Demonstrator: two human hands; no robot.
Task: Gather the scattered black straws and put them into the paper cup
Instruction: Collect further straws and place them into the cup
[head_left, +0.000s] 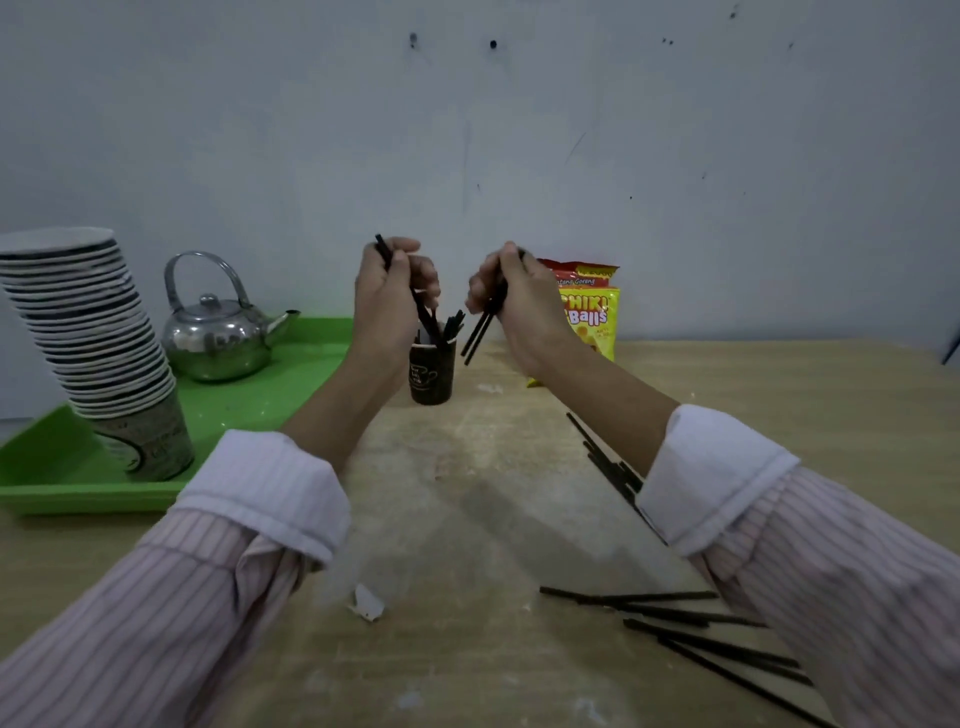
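Head view, big to small. Wooden table (467, 519) spread out far below the fingers. Green tray (249, 415) off to the left of the left fingers, with a tall stack of cups (93, 343) and a shiny kettle (221, 332) on it. Yellow snack bag (592, 317) just behind the right fingers.

Left hand (387, 296) up over the dark paper cup (432, 371), fingers closed around a black straw (402, 283), low end dipping into the cup. Right hand (511, 296) just to the right of the cup, fingers pinched shut on two or so more held straws (480, 332), tips pointing down and left, not in the cup yet.

Cup straight under the left fingers, with a few stored straws (453, 325) already poking out of the top.

Maybe part way done. More to pick up: a bunch of loose straws (602, 457) under the right arm, and near straws (675, 618) well below both sets of fingers. Small white scrap (368, 603) near those too.
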